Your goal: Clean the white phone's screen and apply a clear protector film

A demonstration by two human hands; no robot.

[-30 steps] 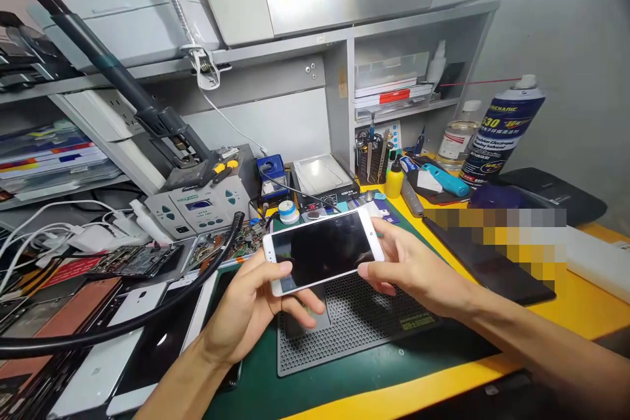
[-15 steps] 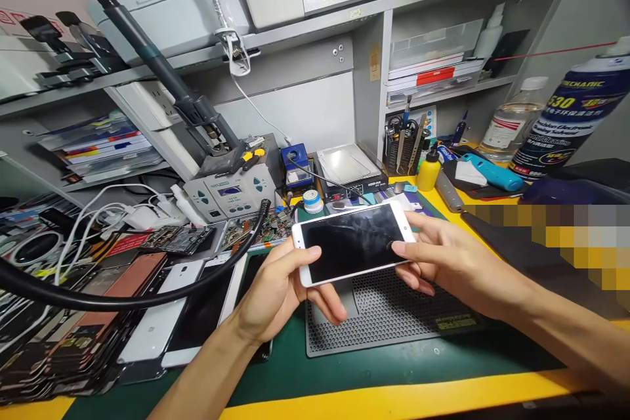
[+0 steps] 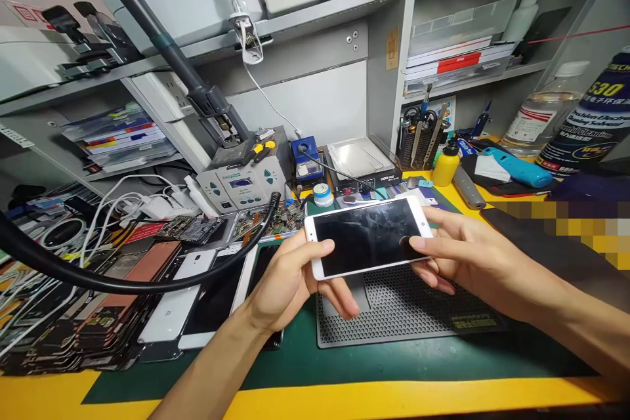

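A white-framed smartphone [image 3: 369, 239] with a dark screen is held sideways above the bench, its screen facing me. My left hand [image 3: 300, 269] grips its left end, thumb on the front and fingers behind and below. At the other end, my right hand [image 3: 457, 249] holds the phone with the thumb near the screen's right edge and the fingers behind. Smudges and reflections show on the glass. Below the phone lies a grey perforated mat [image 3: 394, 321] on a green work mat [image 3: 374, 367]. The phone's back is hidden.
Stacked phone parts [image 3: 108, 315] and several phones, one a white phone [image 3: 177, 302], lie at the left. A black hose [image 3: 147, 285] arches across them. Behind stand a grey soldering station [image 3: 241, 184], a yellow bottle [image 3: 445, 164], a tool holder [image 3: 418, 144] and a spray can [image 3: 585, 125].
The whole view has shifted, so the bench, hands and phone appear a little further right and slightly higher. The grip of both hands on the phone looks the same.
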